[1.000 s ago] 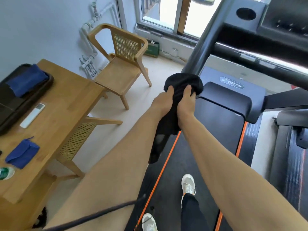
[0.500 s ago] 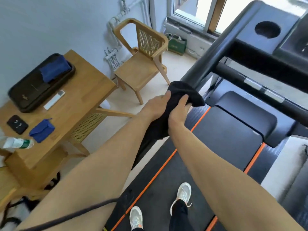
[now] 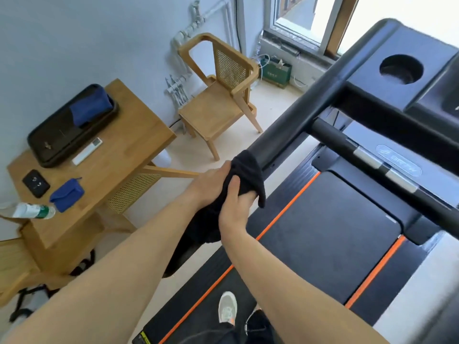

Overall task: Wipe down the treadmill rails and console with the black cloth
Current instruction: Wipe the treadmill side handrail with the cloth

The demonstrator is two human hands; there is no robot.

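Cloth: black, wrapped over the lower end of the left rail, with a loose tail hanging below the hands.
Left hand: on the outer side of the cloth, fingers closed on it.
Right hand: on the inner, belt side, fingers curled into the cloth and clamped on it.
Rail axis: long axis runs from the hands up and away to the right, toward the console.
Key relation: the unwiped rail length lies ahead of both hands along that axis; the hands sit touching the cloth on opposite sides, so neither is clearly nearer.
Step in hand: judged as wiping the left rail.
Next move: likely a slide of the wrapped cloth along the rail axis.
Remaining: console and the crossbar appear untouched.
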